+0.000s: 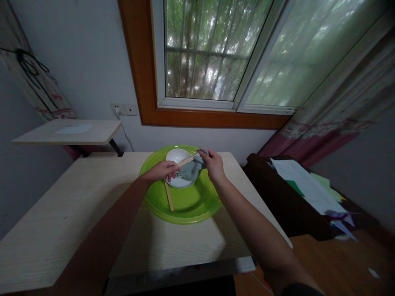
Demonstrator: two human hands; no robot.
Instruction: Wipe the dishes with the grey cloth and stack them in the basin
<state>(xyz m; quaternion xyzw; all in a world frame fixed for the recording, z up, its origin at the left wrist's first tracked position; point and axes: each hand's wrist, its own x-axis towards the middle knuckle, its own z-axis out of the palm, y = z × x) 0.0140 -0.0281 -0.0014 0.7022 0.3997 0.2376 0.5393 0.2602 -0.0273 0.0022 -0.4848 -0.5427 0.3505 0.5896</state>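
A large green basin [185,205] sits at the far middle of a pale wooden table [61,213]. Inside it lie a white bowl [176,156], a white plate [182,183] and one wooden chopstick [168,196]. My left hand [162,169] is closed on one end of a second chopstick [188,160], held above the plate. My right hand [212,163] is pinched on a grey cloth [191,170] wrapped round the other end of that chopstick; the cloth hangs down over the plate.
A small pale shelf-table [70,132] stands at the back left below a wall socket [123,109]. A dark low cabinet [286,205] with papers [305,185] stands to the right. A window and curtain fill the wall behind.
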